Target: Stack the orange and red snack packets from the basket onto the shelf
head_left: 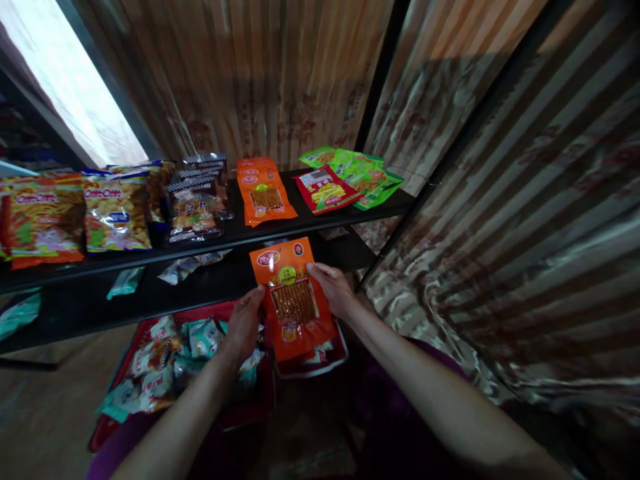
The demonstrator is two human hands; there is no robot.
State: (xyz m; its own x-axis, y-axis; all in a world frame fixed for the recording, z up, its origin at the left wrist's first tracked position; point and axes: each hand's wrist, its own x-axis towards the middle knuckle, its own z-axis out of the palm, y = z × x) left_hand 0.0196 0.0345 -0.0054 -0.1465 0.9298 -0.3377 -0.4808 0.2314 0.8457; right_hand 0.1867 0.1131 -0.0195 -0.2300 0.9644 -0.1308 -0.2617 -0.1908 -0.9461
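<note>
Grasping the orange stick-snack packet (295, 303) by its sides with your left hand (244, 323) and right hand (333, 287), you hold it before the black shelf (235, 235), over what looks like a pale-rimmed container (313, 372).

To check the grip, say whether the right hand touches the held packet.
Touching: the head view shows the right hand, thumb laid over the edge of the packet.

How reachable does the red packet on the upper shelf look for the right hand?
Probably yes, within reach: nothing visible stands between the right hand and the red packet, though it would first need to release the held orange packet.
</note>
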